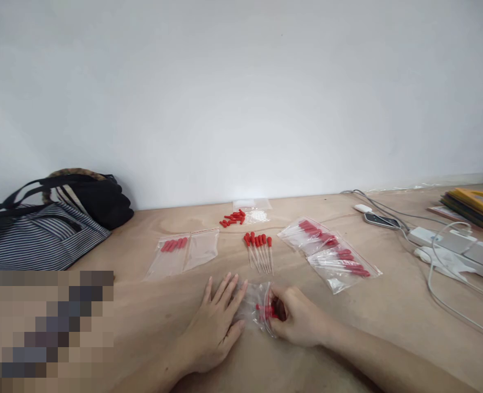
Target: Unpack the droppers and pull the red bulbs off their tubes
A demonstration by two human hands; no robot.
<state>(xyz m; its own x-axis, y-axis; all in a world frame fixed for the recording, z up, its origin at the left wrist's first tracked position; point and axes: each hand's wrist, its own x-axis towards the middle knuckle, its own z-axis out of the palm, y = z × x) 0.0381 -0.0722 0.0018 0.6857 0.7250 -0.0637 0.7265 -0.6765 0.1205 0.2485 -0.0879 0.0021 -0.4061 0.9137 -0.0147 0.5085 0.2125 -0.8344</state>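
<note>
Near the front of the table my left hand [216,322] lies flat with its fingers spread, the fingertips at the edge of a clear zip bag [247,303]. At the mouth of that bag my right hand [298,316] is closed around red-bulbed droppers [267,311], whose red ends show inside the plastic. How many it grips is hidden by the fingers. Just beyond the hands, several assembled droppers [258,254] lie side by side, red bulbs away from me. Farther back are loose red rubber bulbs [233,218] beside a pile of clear tubes [258,216].
Filled dropper bags [327,248] overlap on the right. Another bag [171,254] with red bulbs showing lies left. A striped bag [53,234] stands at far left. Power strips [449,243], cables, a dark device [381,220] and stacked coloured frames [476,207] occupy the right side.
</note>
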